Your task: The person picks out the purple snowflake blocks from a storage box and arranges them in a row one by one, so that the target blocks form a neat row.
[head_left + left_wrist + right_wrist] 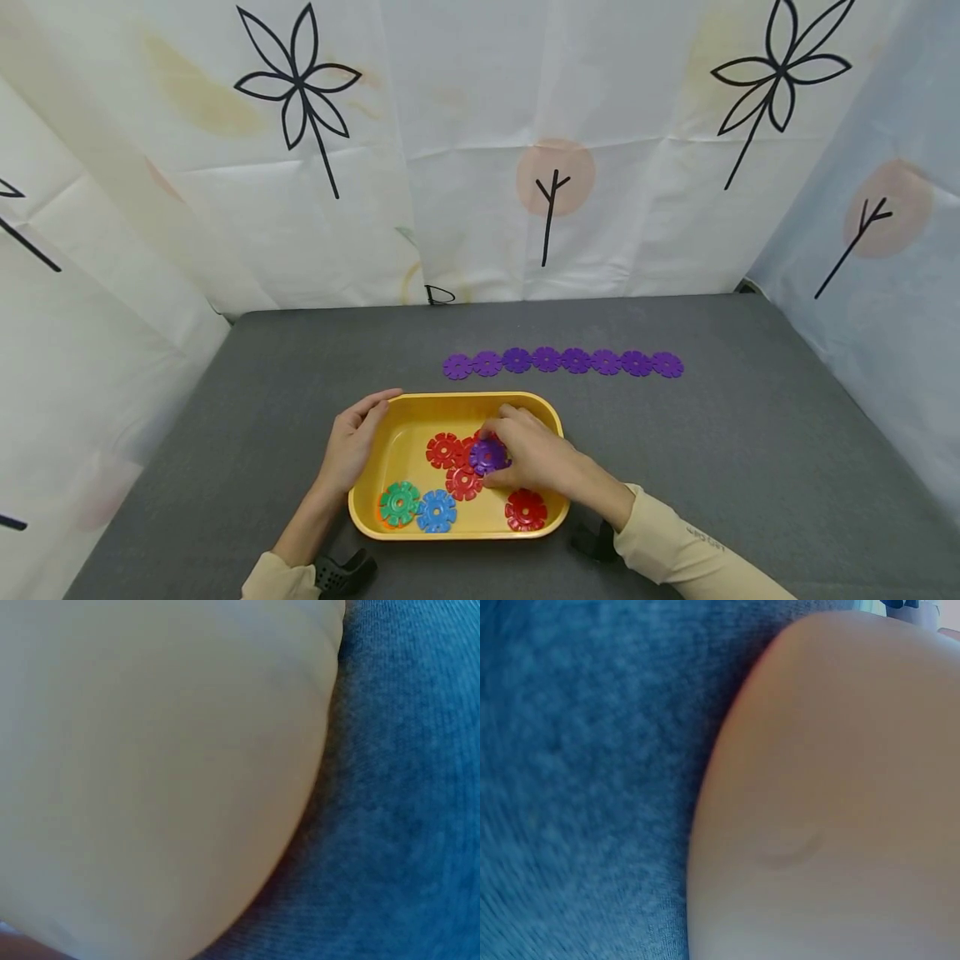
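In the head view a yellow tray (420,406) holds several notched plastic flower discs. My right hand (534,450) reaches over the tray's right side and pinches a purple flower disc (489,457) between thumb and fingers. Red discs (464,482) lie beneath and beside it. My left hand (352,444) rests along the tray's left rim with fingers fairly straight. Near that side, inside the tray, lie a green disc (399,503) and a blue disc (437,511). Both wrist views show mostly blurred skin against cloth; no discs appear there.
Beyond the tray, a row of purple discs (576,361) runs left to right, edges meeting. Another red disc (526,510) sits in the tray's near right corner, and an orange edge (382,518) shows under the green one. White printed curtains (465,225) border the grey table (720,433).
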A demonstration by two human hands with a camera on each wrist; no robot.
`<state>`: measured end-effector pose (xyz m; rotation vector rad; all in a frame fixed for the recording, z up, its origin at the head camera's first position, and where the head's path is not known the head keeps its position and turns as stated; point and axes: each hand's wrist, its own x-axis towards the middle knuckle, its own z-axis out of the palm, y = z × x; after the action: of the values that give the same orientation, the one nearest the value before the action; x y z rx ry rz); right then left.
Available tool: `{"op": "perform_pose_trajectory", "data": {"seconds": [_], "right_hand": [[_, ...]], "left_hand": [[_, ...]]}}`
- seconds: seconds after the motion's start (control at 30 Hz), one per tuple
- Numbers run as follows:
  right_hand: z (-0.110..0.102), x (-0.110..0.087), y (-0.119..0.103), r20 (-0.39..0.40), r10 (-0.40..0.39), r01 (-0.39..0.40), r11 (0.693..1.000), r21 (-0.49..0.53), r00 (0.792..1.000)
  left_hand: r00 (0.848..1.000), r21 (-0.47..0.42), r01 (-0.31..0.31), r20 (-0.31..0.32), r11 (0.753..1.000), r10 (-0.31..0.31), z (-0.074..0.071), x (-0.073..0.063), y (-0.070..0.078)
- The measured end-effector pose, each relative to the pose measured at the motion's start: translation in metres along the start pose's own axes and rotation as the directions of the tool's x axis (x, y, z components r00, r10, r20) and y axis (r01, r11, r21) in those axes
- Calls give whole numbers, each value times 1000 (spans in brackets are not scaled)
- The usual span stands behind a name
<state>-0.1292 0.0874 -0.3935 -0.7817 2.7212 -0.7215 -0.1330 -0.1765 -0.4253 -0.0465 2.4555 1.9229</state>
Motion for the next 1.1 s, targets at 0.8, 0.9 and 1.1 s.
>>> {"op": "perform_pose_trajectory", "data": {"seconds": [0.8, 0.9, 1.1], "right_hand": [[0, 1, -1, 8, -18, 18, 999, 44, 1000], [-1, 1, -1, 14, -9, 8, 998, 64, 1000], [0, 1, 1, 10, -25, 24, 997, 80, 1000]], "left_hand": [[1000, 6, 13, -6, 1000, -13, 0, -1, 2], [1000, 4, 12, -5, 1000, -12, 0, -1, 2], [1000, -4, 10, -4, 1000, -10, 1, -1, 2]]}}
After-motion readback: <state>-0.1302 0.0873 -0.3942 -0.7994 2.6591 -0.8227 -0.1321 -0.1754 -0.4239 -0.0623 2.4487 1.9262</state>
